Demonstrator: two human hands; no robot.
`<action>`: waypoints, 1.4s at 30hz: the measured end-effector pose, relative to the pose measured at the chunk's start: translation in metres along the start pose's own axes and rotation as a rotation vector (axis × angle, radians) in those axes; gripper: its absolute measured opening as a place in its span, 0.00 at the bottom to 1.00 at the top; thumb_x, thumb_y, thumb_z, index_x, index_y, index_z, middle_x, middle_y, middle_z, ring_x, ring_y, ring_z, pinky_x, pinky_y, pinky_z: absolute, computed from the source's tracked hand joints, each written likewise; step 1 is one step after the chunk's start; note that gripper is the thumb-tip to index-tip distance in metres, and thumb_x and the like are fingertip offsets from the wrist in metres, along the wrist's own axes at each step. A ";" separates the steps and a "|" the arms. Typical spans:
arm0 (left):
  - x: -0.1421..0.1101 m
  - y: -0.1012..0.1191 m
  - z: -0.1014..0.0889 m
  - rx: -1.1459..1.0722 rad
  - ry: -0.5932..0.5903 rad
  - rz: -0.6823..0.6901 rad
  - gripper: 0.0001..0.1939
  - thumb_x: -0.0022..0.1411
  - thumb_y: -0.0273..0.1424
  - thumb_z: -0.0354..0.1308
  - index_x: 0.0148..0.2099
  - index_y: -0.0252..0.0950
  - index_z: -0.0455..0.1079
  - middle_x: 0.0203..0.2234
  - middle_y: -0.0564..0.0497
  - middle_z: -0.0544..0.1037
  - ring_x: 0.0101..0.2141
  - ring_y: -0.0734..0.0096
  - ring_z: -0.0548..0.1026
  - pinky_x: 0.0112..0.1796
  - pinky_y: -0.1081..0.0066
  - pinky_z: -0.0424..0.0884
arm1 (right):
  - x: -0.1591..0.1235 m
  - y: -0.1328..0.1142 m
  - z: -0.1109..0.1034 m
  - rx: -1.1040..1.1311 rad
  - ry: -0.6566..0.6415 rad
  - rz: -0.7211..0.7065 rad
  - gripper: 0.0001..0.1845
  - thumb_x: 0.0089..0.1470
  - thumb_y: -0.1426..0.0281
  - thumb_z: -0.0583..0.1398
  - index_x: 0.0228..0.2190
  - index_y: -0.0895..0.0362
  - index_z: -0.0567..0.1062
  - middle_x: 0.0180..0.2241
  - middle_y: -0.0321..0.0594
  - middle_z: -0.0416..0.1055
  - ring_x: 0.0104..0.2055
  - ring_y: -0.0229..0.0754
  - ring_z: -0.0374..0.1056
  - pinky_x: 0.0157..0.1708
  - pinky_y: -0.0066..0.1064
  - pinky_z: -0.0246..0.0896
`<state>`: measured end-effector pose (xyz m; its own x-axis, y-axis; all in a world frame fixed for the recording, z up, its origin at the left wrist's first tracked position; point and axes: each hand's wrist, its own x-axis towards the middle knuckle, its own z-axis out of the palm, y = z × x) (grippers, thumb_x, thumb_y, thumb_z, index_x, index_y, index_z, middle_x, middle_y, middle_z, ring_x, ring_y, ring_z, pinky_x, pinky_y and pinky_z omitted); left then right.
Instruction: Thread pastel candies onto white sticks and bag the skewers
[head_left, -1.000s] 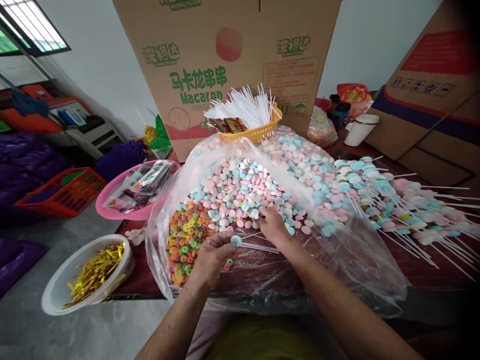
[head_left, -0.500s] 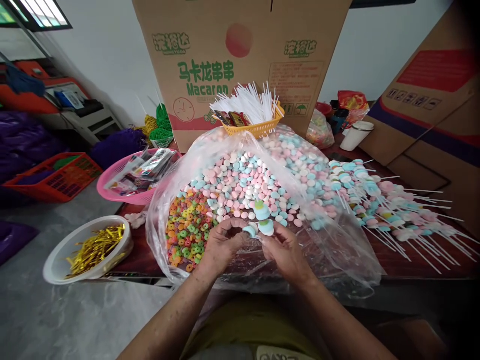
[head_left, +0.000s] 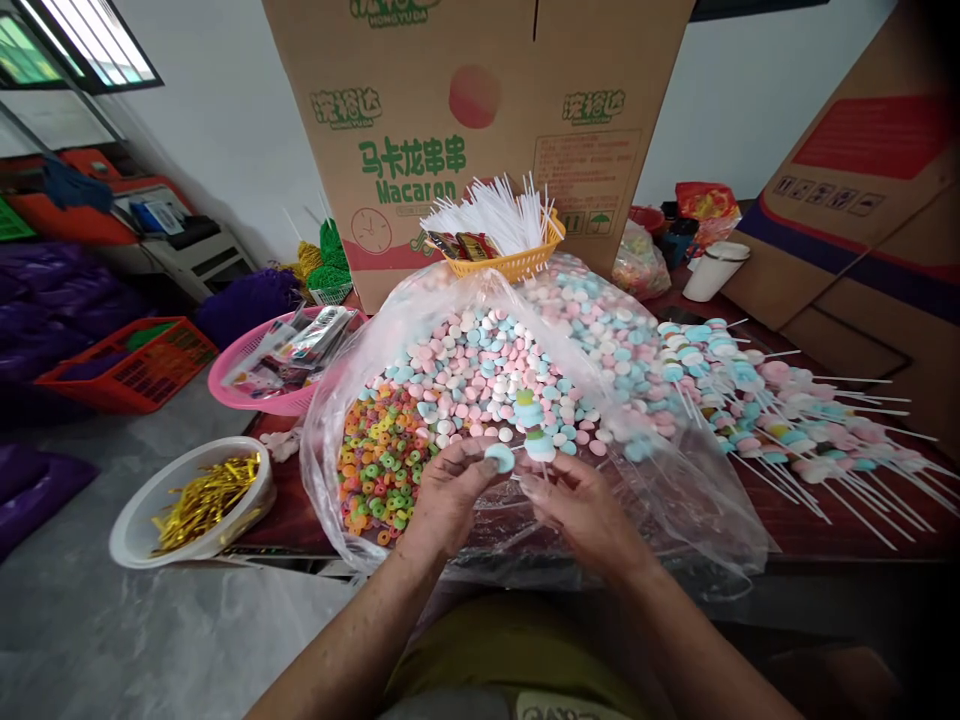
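Note:
My left hand (head_left: 448, 492) pinches a round, pale blue marshmallow (head_left: 499, 458) between thumb and fingers. Close beside it, my right hand (head_left: 576, 507) is closed on the lower end of a marshmallow skewer (head_left: 529, 410), held upright. Blue and white marshmallows with green and yellow gummy rings between them are threaded on its stick. The loose blue piece is apart from the skewer. Beyond my hands, pink, white and blue marshmallows (head_left: 480, 365) are heaped in a clear plastic bag (head_left: 322, 480). Coloured gummy rings (head_left: 379, 455) lie at the bag's left side.
Finished skewers (head_left: 795, 420) are piled at the right. A yellow basket (head_left: 510, 265) of white sticks stands before a cardboard box (head_left: 495, 90). At the left are a pink basket (head_left: 289, 403) of packets and a white bowl (head_left: 127, 535) of gold twist ties. A white cup (head_left: 716, 272) stands back right.
My left hand has turned the blue marshmallow so its flat face shows, and it sits a little apart from the skewer. The right hand's skewer stands straighter. The view has shifted slightly.

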<state>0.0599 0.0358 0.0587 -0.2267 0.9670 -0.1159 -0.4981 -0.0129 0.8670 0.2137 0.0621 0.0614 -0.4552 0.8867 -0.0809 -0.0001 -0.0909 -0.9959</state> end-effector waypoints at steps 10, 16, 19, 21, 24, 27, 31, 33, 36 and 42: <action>0.010 -0.013 -0.009 0.222 0.257 0.229 0.21 0.45 0.29 0.64 0.44 0.34 0.72 0.39 0.48 0.79 0.40 0.66 0.76 0.44 0.68 0.71 | -0.046 0.003 -0.005 -0.852 -0.078 -0.046 0.16 0.60 0.65 0.43 0.29 0.55 0.66 0.22 0.37 0.66 0.22 0.38 0.59 0.25 0.28 0.50; 0.005 -0.010 -0.013 0.386 0.284 0.251 0.19 0.46 0.29 0.61 0.43 0.33 0.72 0.34 0.49 0.79 0.35 0.68 0.76 0.37 0.71 0.72 | -0.045 0.007 -0.001 -0.844 -0.068 -0.071 0.16 0.61 0.64 0.43 0.26 0.54 0.63 0.20 0.35 0.63 0.22 0.38 0.59 0.24 0.28 0.48; 0.005 -0.008 -0.015 0.405 0.316 0.277 0.17 0.46 0.28 0.59 0.42 0.33 0.72 0.32 0.50 0.79 0.33 0.70 0.76 0.36 0.73 0.72 | -0.045 0.008 0.001 -0.807 -0.061 -0.083 0.16 0.61 0.64 0.43 0.25 0.54 0.61 0.19 0.33 0.62 0.21 0.37 0.57 0.24 0.28 0.48; 0.006 -0.009 -0.015 0.407 0.313 0.283 0.17 0.46 0.27 0.59 0.42 0.33 0.72 0.32 0.50 0.79 0.33 0.71 0.75 0.36 0.73 0.71 | -0.045 0.008 0.002 -0.788 -0.065 -0.089 0.16 0.61 0.64 0.44 0.25 0.54 0.60 0.19 0.33 0.61 0.21 0.36 0.57 0.23 0.27 0.48; 0.007 -0.012 -0.017 0.436 0.293 0.313 0.17 0.47 0.27 0.59 0.43 0.32 0.72 0.31 0.50 0.78 0.32 0.72 0.75 0.34 0.74 0.71 | -0.044 0.008 0.003 -0.778 -0.066 -0.095 0.15 0.61 0.64 0.44 0.24 0.54 0.59 0.18 0.31 0.59 0.20 0.35 0.54 0.22 0.26 0.46; 0.007 -0.018 -0.021 0.488 0.277 0.362 0.17 0.49 0.27 0.58 0.44 0.32 0.72 0.30 0.50 0.78 0.30 0.72 0.75 0.32 0.74 0.71 | -0.043 0.011 0.004 -0.781 -0.060 -0.077 0.15 0.61 0.63 0.44 0.24 0.53 0.58 0.17 0.30 0.57 0.19 0.35 0.53 0.21 0.26 0.45; 0.005 -0.025 -0.028 0.635 0.259 0.506 0.17 0.51 0.26 0.57 0.46 0.34 0.71 0.36 0.48 0.78 0.33 0.71 0.76 0.37 0.73 0.73 | -0.042 0.019 0.008 -0.754 -0.019 -0.029 0.15 0.61 0.61 0.44 0.24 0.53 0.56 0.17 0.30 0.56 0.19 0.35 0.53 0.21 0.27 0.46; 0.004 -0.026 -0.029 0.722 0.254 0.602 0.16 0.52 0.25 0.58 0.46 0.34 0.71 0.40 0.46 0.77 0.36 0.70 0.76 0.39 0.71 0.73 | -0.042 0.021 0.011 -0.733 -0.018 -0.017 0.16 0.61 0.61 0.44 0.24 0.53 0.57 0.17 0.30 0.56 0.19 0.35 0.52 0.21 0.27 0.46; 0.003 -0.023 -0.028 0.829 0.232 0.752 0.14 0.52 0.24 0.58 0.43 0.34 0.72 0.41 0.46 0.78 0.40 0.67 0.77 0.43 0.69 0.73 | -0.042 0.021 0.015 -0.718 -0.043 -0.044 0.15 0.61 0.62 0.43 0.25 0.53 0.58 0.18 0.31 0.56 0.20 0.35 0.51 0.21 0.27 0.46; 0.005 -0.012 -0.033 0.743 0.121 0.620 0.12 0.51 0.24 0.56 0.40 0.33 0.73 0.36 0.47 0.80 0.34 0.70 0.79 0.37 0.73 0.76 | -0.042 0.016 0.011 -0.710 -0.092 -0.104 0.14 0.61 0.64 0.44 0.27 0.54 0.62 0.19 0.32 0.60 0.21 0.35 0.52 0.23 0.27 0.47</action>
<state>0.0372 0.0325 0.0317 -0.3761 0.8094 0.4510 0.3841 -0.3068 0.8708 0.2235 0.0184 0.0495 -0.5572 0.8303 -0.0112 0.5169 0.3363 -0.7872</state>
